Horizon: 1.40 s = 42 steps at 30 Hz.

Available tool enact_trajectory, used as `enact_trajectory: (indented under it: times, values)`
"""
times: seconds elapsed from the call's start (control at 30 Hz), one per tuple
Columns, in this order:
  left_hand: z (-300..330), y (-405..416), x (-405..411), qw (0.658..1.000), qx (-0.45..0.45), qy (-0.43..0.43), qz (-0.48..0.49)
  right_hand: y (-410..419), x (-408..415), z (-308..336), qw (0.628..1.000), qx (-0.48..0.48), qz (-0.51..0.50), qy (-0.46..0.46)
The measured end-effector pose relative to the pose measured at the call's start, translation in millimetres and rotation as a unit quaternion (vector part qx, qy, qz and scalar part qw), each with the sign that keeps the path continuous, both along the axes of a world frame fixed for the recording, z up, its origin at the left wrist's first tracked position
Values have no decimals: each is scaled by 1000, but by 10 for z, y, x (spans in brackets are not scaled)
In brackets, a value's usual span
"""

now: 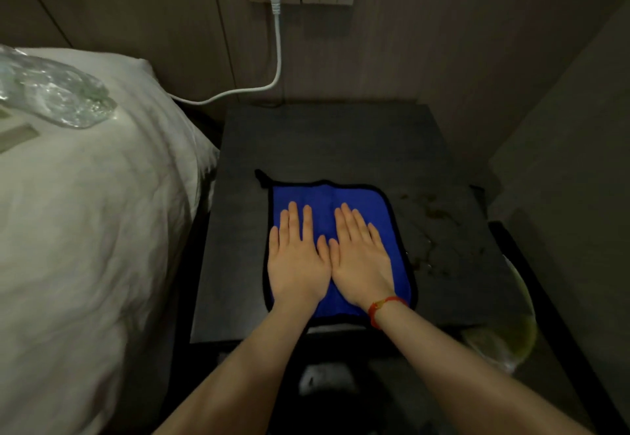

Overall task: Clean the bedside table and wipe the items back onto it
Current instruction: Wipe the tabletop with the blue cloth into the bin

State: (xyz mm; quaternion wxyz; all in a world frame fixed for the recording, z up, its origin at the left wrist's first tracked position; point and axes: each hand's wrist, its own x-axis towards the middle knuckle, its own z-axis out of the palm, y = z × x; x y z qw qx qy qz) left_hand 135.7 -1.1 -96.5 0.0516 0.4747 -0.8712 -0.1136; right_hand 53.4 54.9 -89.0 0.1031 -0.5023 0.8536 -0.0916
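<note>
A blue cloth [371, 206] with a black border lies flat on the front half of the dark bedside table [324, 141]. My left hand [296, 257] and my right hand [361, 257] rest side by side on the cloth, palms down, fingers stretched and pointing away from me. Neither hand grips anything. A red band circles my right wrist. Smudges and wet-looking marks [433, 230] show on the table top just right of the cloth.
A bed with white bedding [85, 213] borders the table on the left, and a clear plastic bottle [54, 93] lies on it. A white plug and cable [276, 25] hang from the wall socket behind the table. A wall stands on the right, with a translucent object [504, 339] low beside the table.
</note>
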Motion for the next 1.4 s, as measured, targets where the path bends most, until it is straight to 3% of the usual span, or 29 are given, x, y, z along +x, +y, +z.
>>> enact_trajectory:
  times: [0.37,0.97,1.4]
  values:
    - [63,-38,-65,1000,12,-16,3,-54,-97,39,1000,8,8,0]
    - [44,-1865,-1461,1000,-1,-26,5,-1857,-1502,-22,1000,-8,-13,24]
    - [54,-1548,-1262,1000,-2,-25,-3,-1538,-1292,-13,1000,-6,-5,14]
